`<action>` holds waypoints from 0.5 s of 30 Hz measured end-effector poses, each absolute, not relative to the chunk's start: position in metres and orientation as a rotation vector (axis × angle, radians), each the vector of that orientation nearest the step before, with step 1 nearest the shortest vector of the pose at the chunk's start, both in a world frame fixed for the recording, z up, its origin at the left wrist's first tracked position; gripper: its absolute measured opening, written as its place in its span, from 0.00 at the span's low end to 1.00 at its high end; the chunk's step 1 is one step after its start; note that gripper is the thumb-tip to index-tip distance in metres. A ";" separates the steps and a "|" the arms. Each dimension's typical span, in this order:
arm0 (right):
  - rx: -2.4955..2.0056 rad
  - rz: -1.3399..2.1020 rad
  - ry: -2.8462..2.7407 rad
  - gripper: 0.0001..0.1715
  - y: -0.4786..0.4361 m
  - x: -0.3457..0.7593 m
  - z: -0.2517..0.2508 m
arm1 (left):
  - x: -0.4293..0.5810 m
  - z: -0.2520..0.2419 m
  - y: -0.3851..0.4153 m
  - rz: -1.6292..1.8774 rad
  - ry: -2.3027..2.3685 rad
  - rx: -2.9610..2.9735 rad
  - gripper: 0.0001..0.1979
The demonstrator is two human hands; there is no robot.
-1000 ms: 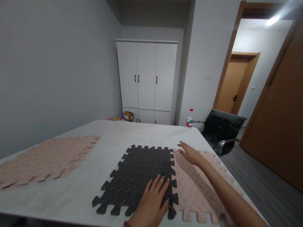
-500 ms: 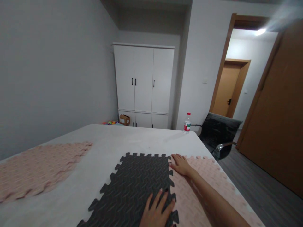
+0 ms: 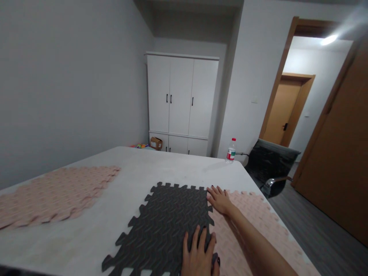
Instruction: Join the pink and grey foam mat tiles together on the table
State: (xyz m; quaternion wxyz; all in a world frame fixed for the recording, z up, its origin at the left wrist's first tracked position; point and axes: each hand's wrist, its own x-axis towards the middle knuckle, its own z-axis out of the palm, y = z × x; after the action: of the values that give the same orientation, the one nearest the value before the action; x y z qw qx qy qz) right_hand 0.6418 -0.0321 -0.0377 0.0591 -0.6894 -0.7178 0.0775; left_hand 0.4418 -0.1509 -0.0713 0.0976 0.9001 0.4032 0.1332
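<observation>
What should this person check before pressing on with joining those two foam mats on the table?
1. Left hand flat on the black mat: ok.
2. Right hand on the seam by the pink mat: ok.
3. Teeth locked all along the seam: cannot tell; the near part is hidden by the hands.
4. Both mats lying flat on the table: ok.
5. Water bottle upright, away from the mats: ok.

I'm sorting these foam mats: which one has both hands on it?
The pink mat beside the black mat: the right hand and left hand press along their shared seam. The other pink mat lies apart at the table's left, untouched.
</observation>
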 end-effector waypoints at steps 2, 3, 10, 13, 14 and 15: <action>-2.110 0.214 -2.186 0.38 -0.035 0.635 -0.037 | 0.439 -0.067 -0.154 0.440 1.172 2.644 0.30; -2.114 0.165 -2.197 0.40 -0.037 0.630 -0.038 | 0.438 -0.065 -0.155 0.456 1.160 2.634 0.30; -2.121 -0.013 -2.253 0.33 -0.047 0.609 -0.047 | 0.439 -0.035 -0.170 0.407 1.211 2.500 0.28; -2.174 0.077 -2.214 0.36 -0.045 0.611 -0.050 | 0.424 -0.013 -0.176 0.413 1.069 2.483 0.28; -2.187 0.095 -2.185 0.37 -0.044 0.611 -0.051 | 0.412 -0.006 -0.176 0.425 0.995 2.467 0.28; -2.194 0.108 -2.162 0.38 -0.044 0.611 -0.052 | 0.396 0.002 -0.174 0.455 0.944 2.442 0.26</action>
State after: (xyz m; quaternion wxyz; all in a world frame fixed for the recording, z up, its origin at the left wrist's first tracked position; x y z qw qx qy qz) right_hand 0.6114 -0.0437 -0.0520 0.0299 -0.7116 -0.7011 0.0350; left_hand 0.3964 -0.1741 0.0017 0.2398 0.8921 0.3449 0.1663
